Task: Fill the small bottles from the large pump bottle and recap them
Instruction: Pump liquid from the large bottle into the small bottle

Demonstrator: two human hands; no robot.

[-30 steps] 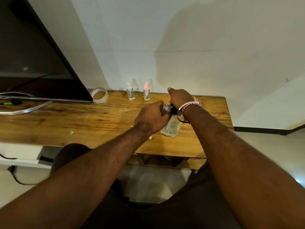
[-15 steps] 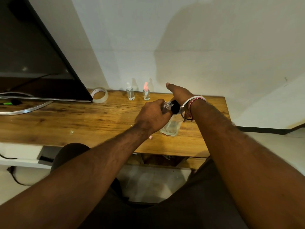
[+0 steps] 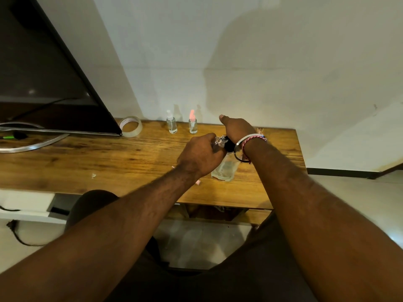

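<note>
On the wooden tabletop (image 3: 109, 158), near its front right edge, a large clear pump bottle (image 3: 224, 170) standing upright, black pump head (image 3: 229, 145) on top. Left hand (image 3: 199, 156) curled round a small clear bottle (image 3: 220, 141), held tilted right beside the pump head. Right hand (image 3: 236, 129) lying over the pump head, thumb stretched out toward the wall; fingers hidden behind the palm, so grip impossible to tell. Bangle and red-and-white thread (image 3: 250, 141) on the right wrist. Farther back by the wall, two small bottles upright, well apart from the hands: one with a clear cap (image 3: 171, 124), one with a pink cap (image 3: 193, 124). Left of them, a tape roll (image 3: 131, 126) just beside the corner of a dark screen (image 3: 43, 83).
</note>
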